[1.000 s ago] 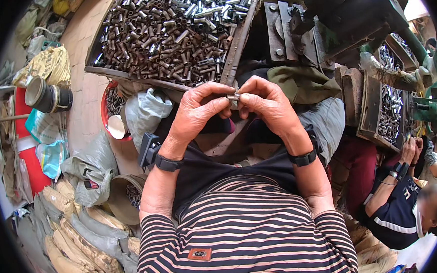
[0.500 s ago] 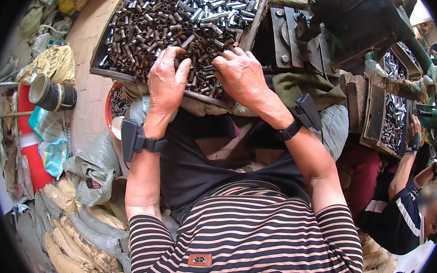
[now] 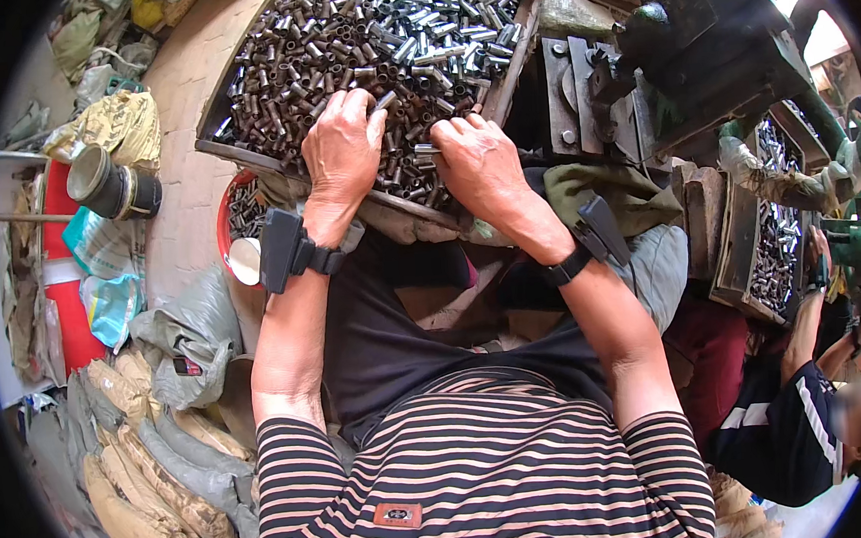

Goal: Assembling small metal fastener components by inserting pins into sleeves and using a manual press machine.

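A wooden-edged tray [image 3: 256,159] full of short metal tubes [image 3: 310,64] lies before me, brown ones mostly on the left and shiny silver ones [image 3: 454,16] at the far right. My left hand [image 3: 343,154] rests over the near part of the pile, fingers curled down; its fingertips are partly hidden, and I cannot make out what they hold. One loose tube [image 3: 385,101] lies right beside its index finger. My right hand [image 3: 479,158] is closed near the tray's right front, pinching a silver metal tube [image 3: 426,149] that sticks out leftward from the fingertips.
A dark metal machine [image 3: 587,92] stands right of the tray. A red bucket [image 3: 222,218] with more tubes is below its left corner. Filled sacks [image 3: 137,464] lie at left. Another person [image 3: 781,435] works at the right beside a second tube box [image 3: 735,245].
The whole view has shifted slightly, the tray appearing lower and to the right. The silver tube in my right fingers now shows more clearly. Both hands stay over the pile.
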Tool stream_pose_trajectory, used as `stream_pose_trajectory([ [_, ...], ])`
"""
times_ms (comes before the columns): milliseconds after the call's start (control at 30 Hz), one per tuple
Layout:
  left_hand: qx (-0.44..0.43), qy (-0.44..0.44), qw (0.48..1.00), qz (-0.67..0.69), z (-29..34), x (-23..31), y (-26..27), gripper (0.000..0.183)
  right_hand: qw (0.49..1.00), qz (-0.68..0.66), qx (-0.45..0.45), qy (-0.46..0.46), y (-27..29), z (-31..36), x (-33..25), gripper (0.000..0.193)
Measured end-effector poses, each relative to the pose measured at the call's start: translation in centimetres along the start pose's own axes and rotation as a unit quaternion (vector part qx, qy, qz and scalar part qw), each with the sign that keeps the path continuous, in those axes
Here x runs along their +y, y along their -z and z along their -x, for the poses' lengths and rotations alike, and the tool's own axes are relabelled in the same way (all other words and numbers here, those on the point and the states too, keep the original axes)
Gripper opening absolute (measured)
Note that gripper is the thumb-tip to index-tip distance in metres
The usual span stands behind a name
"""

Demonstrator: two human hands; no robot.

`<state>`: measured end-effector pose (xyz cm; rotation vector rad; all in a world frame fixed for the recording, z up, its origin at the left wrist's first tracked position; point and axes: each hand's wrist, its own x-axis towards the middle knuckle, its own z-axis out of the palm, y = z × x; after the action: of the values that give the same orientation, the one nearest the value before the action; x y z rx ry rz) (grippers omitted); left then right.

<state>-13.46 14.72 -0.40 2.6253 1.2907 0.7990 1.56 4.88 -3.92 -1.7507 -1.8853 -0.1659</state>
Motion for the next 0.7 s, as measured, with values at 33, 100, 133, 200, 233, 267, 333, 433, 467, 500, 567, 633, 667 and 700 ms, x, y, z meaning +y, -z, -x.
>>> stream_pose_trajectory([
  [33, -0.005, -0.005, 1.000, 0.024, 0.2, 0.0, 0.2, 0.017, 0.997, -0.074, 0.012, -0.025, 0.5, 0.1, -0.1, 0.007],
  [100, -0.024, -0.018, 0.997, 0.072, 0.5, -0.4, 0.5, 0.017, 0.982, -0.179, 0.036, -0.053, 1.9, 0.3, -0.3, 0.015],
  [133, -0.038, -0.017, 0.997, 0.071, 1.0, -0.3, 0.4, 0.020, 0.982, -0.179, 0.037, -0.051, 2.5, 0.6, -0.3, 0.015],
  [200, -0.020, -0.033, 0.995, 0.092, 1.0, 0.6, 1.0, 0.024, 0.954, -0.279, 0.017, -0.105, 3.5, 1.1, -0.1, 0.018],
  [233, -0.005, -0.043, 0.994, 0.103, 0.4, 0.6, 1.1, 0.026, 0.943, -0.310, 0.029, -0.117, 3.7, 1.3, 0.1, 0.019],
  [267, 0.006, -0.039, 0.995, 0.093, -0.3, 0.7, 1.5, 0.023, 0.943, -0.311, 0.029, -0.115, 3.9, 1.5, 0.0, 0.019],
  [333, 0.040, -0.048, 0.996, 0.067, -1.7, 0.7, 1.7, 0.024, 0.925, -0.347, 0.029, -0.152, 4.2, 1.9, -0.2, 0.016],
  [433, 0.023, -0.060, 0.998, -0.011, -3.5, -0.1, 0.8, 0.021, 0.920, -0.355, 0.021, -0.164, 4.8, 2.4, -0.4, 0.014],
  [467, -0.007, -0.051, 0.998, -0.046, -3.9, -0.2, 0.5, 0.020, 0.920, -0.354, 0.020, -0.168, 5.0, 2.5, -0.3, 0.014],
  [500, -0.007, -0.050, 0.998, -0.046, -4.2, -0.4, 0.4, 0.020, 0.920, -0.354, 0.020, -0.168, 5.2, 2.6, -0.2, 0.014],
  [567, -0.036, -0.044, 0.996, -0.069, -4.4, -0.9, 0.2, 0.017, 0.911, -0.366, 0.014, -0.191, 5.5, 2.8, -0.1, 0.013],
  [633, -0.037, -0.053, 0.996, -0.058, -4.8, -1.6, 0.3, 0.016, 0.892, -0.398, 0.010, -0.216, 4.8, 3.3, 0.7, 0.013],
  [667, -0.041, -0.053, 0.997, -0.049, -4.8, -1.7, 0.4, 0.016, 0.870, -0.429, 0.006, -0.242, 4.6, 3.6, 0.8, 0.012],
  [700, -0.025, -0.065, 0.998, -0.010, -5.0, -2.0, 0.6, 0.017, 0.845, -0.467, 0.018, -0.262, 4.7, 3.6, 0.7, 0.012],
])
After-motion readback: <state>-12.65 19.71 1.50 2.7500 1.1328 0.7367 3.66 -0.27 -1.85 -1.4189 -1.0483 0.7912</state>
